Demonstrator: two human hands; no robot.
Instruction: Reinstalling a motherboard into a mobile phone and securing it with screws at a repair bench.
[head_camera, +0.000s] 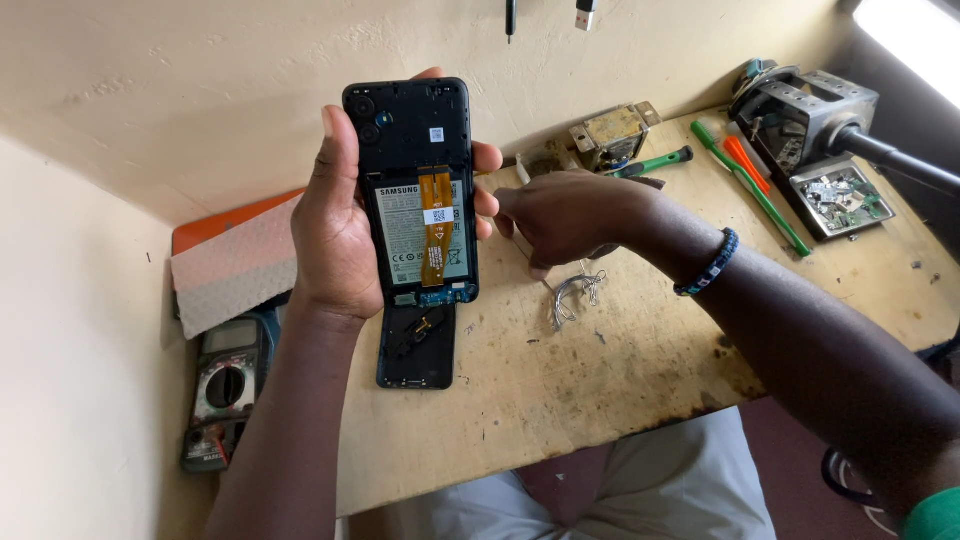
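Over the worn wooden bench (620, 370), in my head view, I see the left hand (335, 235) gripping an opened phone (418, 185) upright, thumb along its left edge and fingertips curling round the right edge. The phone's back is off, so its grey battery and an orange ribbon cable (436, 225) face me, with the camera lenses at the top. The right hand (565, 215) sits just beside the phone's right edge, fingers curled in a loose pinch; I cannot tell what, if anything, it grips. A beaded bracelet (708, 264) rings that wrist. Beneath the phone, a second dark phone frame (415, 350) lies flat on the bench. Metal tweezers (572, 292) rest under the right hand. Further right lie a green-handled screwdriver (655, 161), green and orange pry tools (752, 180) and a tray of small parts (838, 198). A multimeter (226, 385) lies at the left, off the bench edge.
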